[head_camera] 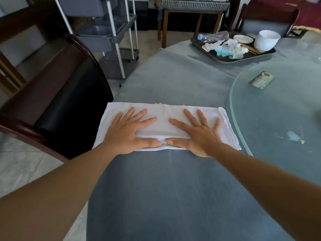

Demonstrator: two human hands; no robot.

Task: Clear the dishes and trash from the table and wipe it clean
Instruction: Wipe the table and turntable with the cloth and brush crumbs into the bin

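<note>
A dining room, likely a restaurant's: a large round table under grey-blue cloth (173, 84) carries a round glass turntable (278, 105), dark wooden chairs (57, 94) surround it, and a grey wheeled service trolley (111, 37) stands nearby.

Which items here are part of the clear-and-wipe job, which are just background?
Job: cloth under left hand and right hand; table; tray with bottle, wrappers, saucers, bowl; packet on glass turntable.
Background: chair, cart.
</note>
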